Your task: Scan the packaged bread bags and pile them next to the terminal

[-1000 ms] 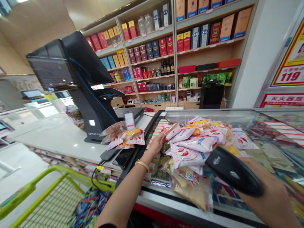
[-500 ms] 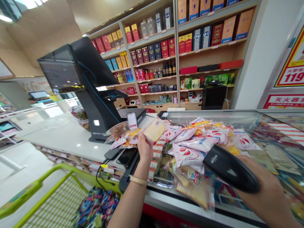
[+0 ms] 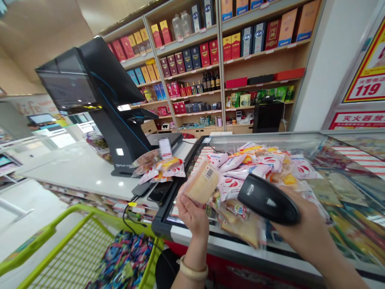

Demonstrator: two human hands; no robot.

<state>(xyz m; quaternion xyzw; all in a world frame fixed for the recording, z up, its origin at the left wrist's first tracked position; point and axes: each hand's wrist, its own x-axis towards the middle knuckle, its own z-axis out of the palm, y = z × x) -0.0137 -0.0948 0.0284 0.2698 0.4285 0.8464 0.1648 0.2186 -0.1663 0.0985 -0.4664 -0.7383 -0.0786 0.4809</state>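
Note:
My left hand [image 3: 194, 214] pinches a clear-wrapped slice of bread [image 3: 200, 186] by its lower left edge, with a barcode label facing up. My right hand [image 3: 303, 224] is wrapped round a black barcode scanner [image 3: 267, 200], whose head points left toward the bread. Both are held above the glass-topped freezer [image 3: 345, 192]. Behind and beneath them lies a pile of packaged breads [image 3: 248, 170] in white and pink wrappers. More clear-wrapped bread [image 3: 240, 224] lies near the freezer's front edge, under the scanner. The fingers of my right hand are mostly hidden behind the scanner.
A dark point-of-sale terminal [image 3: 117, 116] stands on the white counter [image 3: 75, 168], with a few packaged breads [image 3: 165, 168] and a phone [image 3: 161, 192] before it. A green shopping cart [image 3: 69, 224] holding a colourful bag is at lower left. Shelves of boxes [image 3: 188, 60] line the back.
My left hand has moved right and nearer with the wrapped bread, turning its barcode up. The scanner in my right hand has shifted left toward it. The view has tilted slightly.

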